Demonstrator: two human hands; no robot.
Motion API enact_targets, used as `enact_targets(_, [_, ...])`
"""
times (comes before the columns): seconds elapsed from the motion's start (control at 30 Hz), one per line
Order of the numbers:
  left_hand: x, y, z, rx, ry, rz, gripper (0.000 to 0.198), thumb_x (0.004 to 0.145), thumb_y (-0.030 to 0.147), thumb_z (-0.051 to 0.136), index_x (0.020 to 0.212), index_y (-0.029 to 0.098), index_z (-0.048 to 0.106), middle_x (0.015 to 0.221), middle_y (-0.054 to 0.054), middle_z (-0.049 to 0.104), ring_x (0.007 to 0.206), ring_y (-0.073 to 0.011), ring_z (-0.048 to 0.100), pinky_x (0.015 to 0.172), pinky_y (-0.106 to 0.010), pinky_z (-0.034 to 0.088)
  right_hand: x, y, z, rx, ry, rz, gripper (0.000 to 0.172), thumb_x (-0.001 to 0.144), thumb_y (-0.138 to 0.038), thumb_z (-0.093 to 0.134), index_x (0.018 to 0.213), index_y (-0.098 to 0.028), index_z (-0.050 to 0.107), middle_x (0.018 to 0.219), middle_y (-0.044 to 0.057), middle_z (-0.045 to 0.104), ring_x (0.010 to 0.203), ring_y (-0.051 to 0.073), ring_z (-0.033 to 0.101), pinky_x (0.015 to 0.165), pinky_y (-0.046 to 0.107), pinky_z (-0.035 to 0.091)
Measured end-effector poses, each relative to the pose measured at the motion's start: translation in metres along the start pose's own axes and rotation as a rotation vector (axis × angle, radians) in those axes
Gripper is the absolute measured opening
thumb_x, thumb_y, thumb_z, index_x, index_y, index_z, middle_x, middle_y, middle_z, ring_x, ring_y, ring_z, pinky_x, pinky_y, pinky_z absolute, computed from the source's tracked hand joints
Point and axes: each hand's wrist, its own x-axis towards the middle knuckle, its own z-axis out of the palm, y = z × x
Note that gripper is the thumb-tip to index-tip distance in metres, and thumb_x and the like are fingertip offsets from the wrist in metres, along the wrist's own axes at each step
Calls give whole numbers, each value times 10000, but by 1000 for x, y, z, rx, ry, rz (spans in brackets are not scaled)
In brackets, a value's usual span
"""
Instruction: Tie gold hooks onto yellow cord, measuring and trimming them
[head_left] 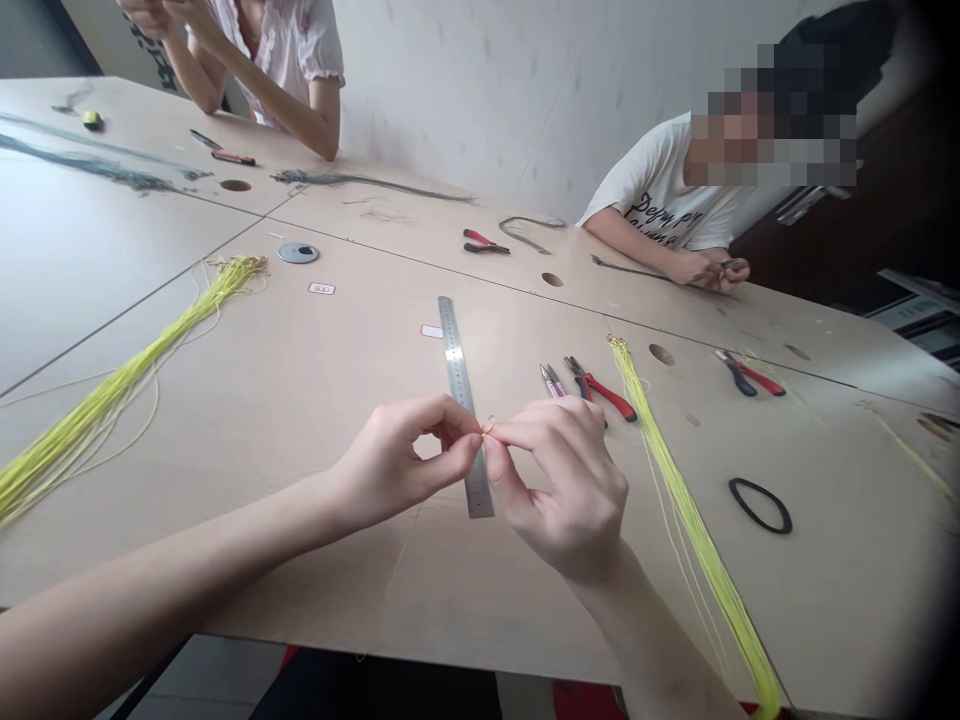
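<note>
Above a steel ruler, my two hands meet fingertip to fingertip. My left hand pinches a thin yellow cord, which shows only as a small loop between the fingers. On the same cord, the thumb and forefinger of my right hand are closed too. Most of the cord is hidden by my fingers. Just beyond my right hand lie small snips and red-and-black pliers, both partly covered by it.
Yellow cord bundles lie at left and right. A black ring rests at the right. Across the table, two people handle things near dark cords and more pliers. Cable holes pierce the tabletop.
</note>
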Motion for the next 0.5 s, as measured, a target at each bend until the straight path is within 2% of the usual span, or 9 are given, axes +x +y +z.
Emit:
enact_targets(0.13, [0,-1,0,-18,-33,-8,103,768,86,536,708,167,560,630,28,605,574,-74,546,537,-179,462,0,1,1,-116,-33,-89,143,765,-80,585,768,-202,511,639,13,590,664,176,540,646,353,391])
enact_targets(0.3, [-2,-1,-1,-42,-61,20,88,770,96,533,714,162,549,634,26,594,572,-71,537,523,-176,439,-2,0,2,-115,-41,-121,133,778,-68,554,776,-188,497,647,28,585,673,181,534,657,354,390])
enact_targets(0.43, [1,-10,0,-19,-4,-8,85,785,128,523,709,165,538,637,25,579,584,-78,530,536,-191,429,-2,7,4,-158,-64,-53,102,817,-125,566,879,-193,525,692,29,630,705,193,550,681,359,393])
enact_targets(0.5, [7,-20,-1,26,43,-55,90,785,152,529,697,167,535,626,29,568,577,-80,525,537,-197,423,3,4,-1,-191,-54,-8,143,829,-155,565,965,-185,532,723,44,642,709,202,550,682,366,414])
